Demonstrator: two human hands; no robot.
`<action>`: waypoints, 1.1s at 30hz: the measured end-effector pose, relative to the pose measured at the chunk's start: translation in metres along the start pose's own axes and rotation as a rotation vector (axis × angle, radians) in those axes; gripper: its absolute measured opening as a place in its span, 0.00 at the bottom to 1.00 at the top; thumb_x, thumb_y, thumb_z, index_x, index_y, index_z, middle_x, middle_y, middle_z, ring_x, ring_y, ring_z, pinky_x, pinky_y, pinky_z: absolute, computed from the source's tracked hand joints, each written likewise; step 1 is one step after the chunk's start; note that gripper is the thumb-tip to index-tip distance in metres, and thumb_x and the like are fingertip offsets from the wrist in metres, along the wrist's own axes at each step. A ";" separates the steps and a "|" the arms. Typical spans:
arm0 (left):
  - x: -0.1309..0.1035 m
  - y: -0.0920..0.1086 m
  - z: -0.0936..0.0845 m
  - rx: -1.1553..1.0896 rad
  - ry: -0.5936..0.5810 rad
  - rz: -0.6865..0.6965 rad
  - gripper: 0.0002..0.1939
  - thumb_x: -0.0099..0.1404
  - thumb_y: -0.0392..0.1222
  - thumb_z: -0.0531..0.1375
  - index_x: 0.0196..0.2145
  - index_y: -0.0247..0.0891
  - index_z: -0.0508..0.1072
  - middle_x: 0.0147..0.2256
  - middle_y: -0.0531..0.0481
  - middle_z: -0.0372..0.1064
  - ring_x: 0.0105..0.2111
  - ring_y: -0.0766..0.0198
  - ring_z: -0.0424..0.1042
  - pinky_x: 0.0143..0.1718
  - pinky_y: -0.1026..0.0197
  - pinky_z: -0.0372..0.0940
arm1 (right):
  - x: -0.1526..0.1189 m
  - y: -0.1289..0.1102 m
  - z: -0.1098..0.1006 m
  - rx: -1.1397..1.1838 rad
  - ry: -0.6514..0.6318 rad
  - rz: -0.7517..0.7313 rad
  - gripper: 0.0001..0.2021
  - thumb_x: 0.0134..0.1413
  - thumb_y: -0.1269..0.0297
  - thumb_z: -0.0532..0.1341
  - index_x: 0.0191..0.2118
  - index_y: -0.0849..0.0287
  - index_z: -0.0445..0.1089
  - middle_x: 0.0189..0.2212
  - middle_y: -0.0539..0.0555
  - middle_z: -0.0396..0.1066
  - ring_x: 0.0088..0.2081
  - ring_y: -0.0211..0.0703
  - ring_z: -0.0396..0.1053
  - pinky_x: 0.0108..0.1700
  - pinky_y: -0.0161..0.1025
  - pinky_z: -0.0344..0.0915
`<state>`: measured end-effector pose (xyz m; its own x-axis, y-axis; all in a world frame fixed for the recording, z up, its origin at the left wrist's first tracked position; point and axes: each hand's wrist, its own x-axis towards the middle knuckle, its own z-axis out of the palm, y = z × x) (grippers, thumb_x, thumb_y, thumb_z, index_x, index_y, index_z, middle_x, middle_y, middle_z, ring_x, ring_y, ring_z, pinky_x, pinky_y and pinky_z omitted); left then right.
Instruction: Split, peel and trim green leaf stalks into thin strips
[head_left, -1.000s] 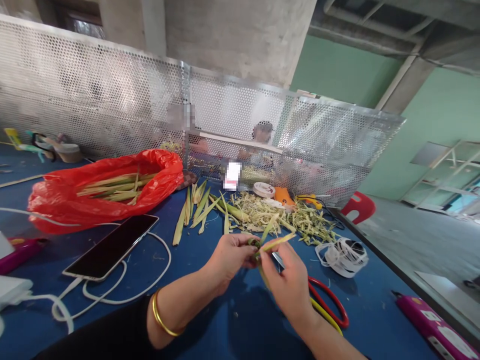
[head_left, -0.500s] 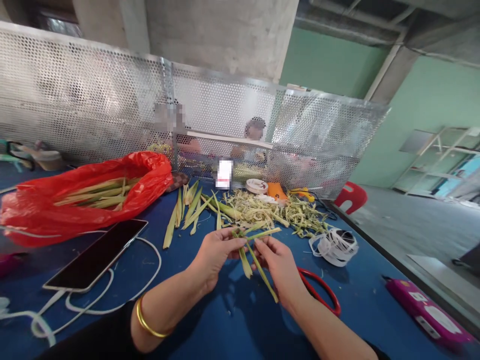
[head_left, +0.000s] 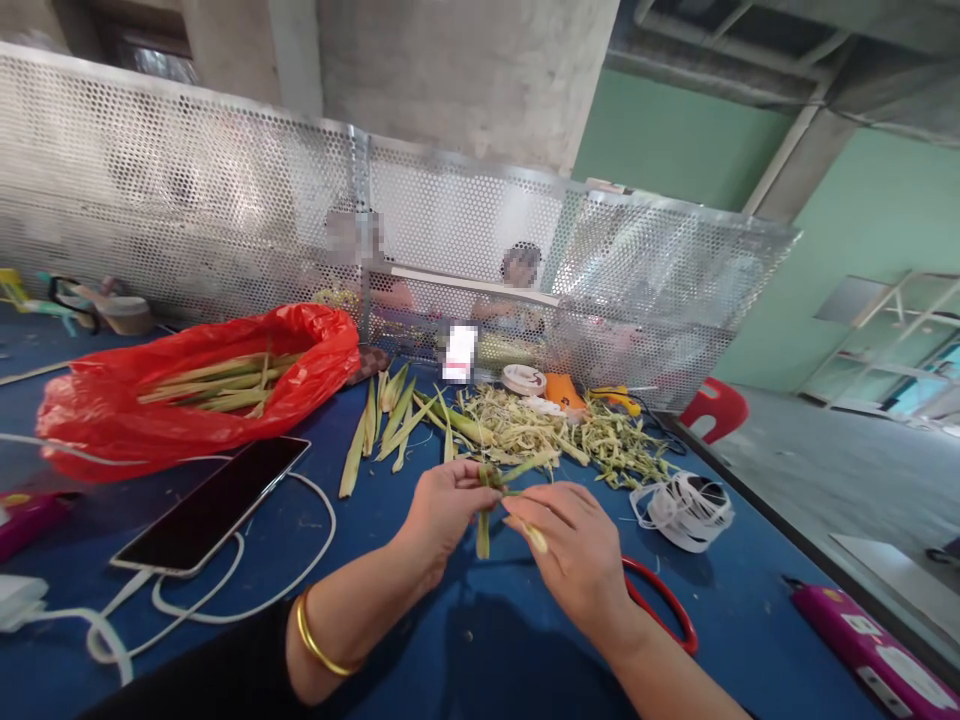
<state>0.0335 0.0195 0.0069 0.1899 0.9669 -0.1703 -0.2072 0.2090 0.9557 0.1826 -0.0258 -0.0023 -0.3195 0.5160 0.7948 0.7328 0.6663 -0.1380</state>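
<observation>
Over the blue table, my left hand (head_left: 452, 510) pinches a small folded knot of green leaf strips (head_left: 490, 476) between thumb and fingers. One strip end hangs below the knot, and another points up and right. My right hand (head_left: 574, 540) is closed on a strip just right of the knot, its pale end showing below the fingers. Beyond my hands lie long flat leaf strips (head_left: 401, 420). A heap of pale twisted leaf pieces (head_left: 517, 425) and a greener heap (head_left: 626, 440) sit farther right.
At left are a red plastic bag (head_left: 97, 410) with leaf strips inside, a tablet (head_left: 214, 510) and a white cable (head_left: 330, 530). Rightward are a white ribbon roll (head_left: 690, 510), a red handle-like loop (head_left: 671, 600) and a purple box (head_left: 862, 640). A perforated metal screen (head_left: 465, 210) stands behind, with people beyond.
My right hand has turned over, palm down, and bent the long strip that was hanging down. The knot stays in my left hand. The whole view has shifted slightly.
</observation>
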 end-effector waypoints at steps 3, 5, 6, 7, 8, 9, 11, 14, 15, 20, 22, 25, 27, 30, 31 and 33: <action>-0.007 -0.001 0.007 0.096 -0.073 0.017 0.08 0.43 0.27 0.60 0.22 0.36 0.77 0.17 0.55 0.68 0.18 0.71 0.61 0.22 0.68 0.55 | 0.001 0.004 0.002 0.106 0.077 0.256 0.05 0.56 0.69 0.57 0.31 0.57 0.69 0.33 0.54 0.71 0.38 0.42 0.69 0.43 0.40 0.64; -0.010 -0.003 0.009 0.141 -0.115 0.018 0.09 0.44 0.28 0.60 0.22 0.36 0.78 0.17 0.55 0.67 0.18 0.71 0.60 0.22 0.67 0.56 | 0.001 0.008 0.004 0.214 0.067 0.466 0.08 0.57 0.66 0.56 0.26 0.58 0.64 0.31 0.53 0.70 0.35 0.41 0.68 0.38 0.37 0.65; -0.010 -0.004 0.009 0.158 -0.128 0.017 0.09 0.45 0.29 0.60 0.23 0.36 0.79 0.17 0.55 0.67 0.18 0.71 0.60 0.23 0.67 0.56 | 0.001 0.011 0.004 0.257 0.040 0.561 0.10 0.57 0.64 0.56 0.25 0.58 0.62 0.29 0.52 0.69 0.31 0.40 0.67 0.34 0.35 0.64; -0.010 -0.005 0.008 0.169 -0.136 0.019 0.09 0.45 0.30 0.60 0.24 0.36 0.79 0.17 0.55 0.67 0.19 0.70 0.61 0.23 0.67 0.56 | 0.001 0.013 0.005 0.289 0.004 0.640 0.11 0.57 0.62 0.56 0.24 0.58 0.61 0.27 0.50 0.69 0.28 0.38 0.65 0.30 0.34 0.63; -0.009 -0.006 0.008 0.174 -0.143 0.022 0.09 0.46 0.30 0.60 0.25 0.36 0.80 0.17 0.54 0.67 0.19 0.70 0.61 0.23 0.67 0.56 | 0.000 0.014 0.005 0.309 -0.030 0.699 0.12 0.57 0.60 0.56 0.24 0.58 0.61 0.25 0.49 0.68 0.25 0.37 0.63 0.27 0.33 0.60; -0.008 -0.007 0.007 0.169 -0.149 0.024 0.09 0.47 0.31 0.61 0.26 0.36 0.80 0.18 0.54 0.68 0.20 0.70 0.63 0.24 0.68 0.57 | 0.000 0.015 0.006 0.319 -0.056 0.736 0.12 0.57 0.59 0.56 0.24 0.58 0.61 0.23 0.48 0.66 0.24 0.37 0.62 0.26 0.33 0.59; -0.007 -0.011 0.007 0.130 -0.170 0.023 0.08 0.47 0.32 0.63 0.28 0.36 0.80 0.23 0.52 0.73 0.24 0.69 0.66 0.28 0.68 0.61 | -0.001 0.016 0.008 0.297 -0.073 0.753 0.12 0.57 0.58 0.55 0.25 0.57 0.62 0.21 0.47 0.64 0.23 0.36 0.60 0.25 0.32 0.57; -0.008 -0.016 0.010 0.073 -0.176 0.017 0.11 0.45 0.33 0.65 0.31 0.36 0.80 0.29 0.50 0.76 0.29 0.65 0.71 0.34 0.66 0.64 | -0.002 0.014 0.009 0.220 -0.077 0.702 0.13 0.57 0.58 0.55 0.24 0.57 0.61 0.19 0.46 0.62 0.22 0.36 0.60 0.26 0.32 0.57; -0.009 -0.016 0.011 0.067 -0.161 0.020 0.12 0.45 0.33 0.66 0.31 0.35 0.80 0.28 0.49 0.76 0.29 0.64 0.72 0.34 0.65 0.65 | -0.002 0.014 0.009 0.193 -0.087 0.680 0.13 0.58 0.58 0.54 0.24 0.57 0.61 0.19 0.46 0.62 0.22 0.36 0.60 0.25 0.32 0.57; -0.006 -0.014 0.008 -0.007 -0.113 0.032 0.10 0.49 0.38 0.66 0.32 0.35 0.79 0.31 0.49 0.76 0.31 0.64 0.74 0.37 0.64 0.67 | 0.003 0.019 -0.005 0.005 -0.247 0.504 0.08 0.56 0.59 0.57 0.36 0.56 0.68 0.24 0.48 0.72 0.25 0.39 0.67 0.28 0.34 0.59; -0.001 -0.012 0.003 -0.053 -0.097 0.021 0.11 0.49 0.39 0.66 0.33 0.35 0.78 0.32 0.49 0.76 0.31 0.64 0.74 0.39 0.63 0.68 | 0.006 0.022 -0.013 -0.103 -0.301 0.372 0.08 0.55 0.63 0.58 0.40 0.56 0.69 0.27 0.50 0.74 0.29 0.42 0.69 0.35 0.38 0.60; 0.007 -0.010 -0.003 -0.063 -0.047 0.026 0.11 0.50 0.37 0.66 0.34 0.35 0.78 0.31 0.48 0.76 0.30 0.64 0.75 0.38 0.63 0.68 | 0.009 0.022 -0.022 -0.157 -0.325 0.229 0.14 0.56 0.70 0.56 0.49 0.56 0.67 0.34 0.54 0.75 0.35 0.46 0.69 0.42 0.44 0.60; 0.011 -0.009 -0.005 -0.034 -0.024 0.047 0.11 0.50 0.36 0.65 0.34 0.34 0.77 0.30 0.48 0.76 0.29 0.64 0.74 0.37 0.62 0.68 | 0.010 0.020 -0.026 -0.031 -0.348 0.233 0.15 0.57 0.71 0.54 0.49 0.54 0.68 0.36 0.54 0.75 0.37 0.45 0.69 0.42 0.45 0.61; 0.013 -0.008 -0.004 0.018 0.016 0.072 0.13 0.49 0.32 0.65 0.35 0.33 0.75 0.26 0.51 0.74 0.27 0.64 0.74 0.33 0.63 0.69 | 0.011 0.013 -0.028 0.387 -0.428 0.437 0.10 0.58 0.68 0.54 0.40 0.55 0.73 0.32 0.53 0.75 0.35 0.43 0.71 0.39 0.41 0.65; 0.013 -0.008 -0.003 0.031 0.023 0.080 0.13 0.49 0.31 0.65 0.35 0.33 0.74 0.25 0.52 0.74 0.26 0.65 0.73 0.31 0.63 0.68 | 0.011 0.011 -0.028 0.555 -0.452 0.529 0.11 0.59 0.68 0.53 0.39 0.56 0.73 0.32 0.53 0.76 0.35 0.42 0.72 0.38 0.40 0.66; 0.012 -0.008 -0.002 0.049 0.014 0.095 0.10 0.49 0.31 0.65 0.32 0.33 0.72 0.22 0.54 0.72 0.24 0.66 0.72 0.28 0.65 0.67 | 0.012 0.007 -0.026 0.831 -0.473 0.655 0.12 0.59 0.68 0.52 0.41 0.57 0.73 0.35 0.54 0.76 0.38 0.43 0.73 0.40 0.39 0.68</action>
<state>0.0352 0.0299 -0.0035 0.1580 0.9841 -0.0812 -0.1769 0.1091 0.9782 0.1997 -0.0293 0.0215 -0.3462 0.9260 0.1509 0.2765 0.2544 -0.9267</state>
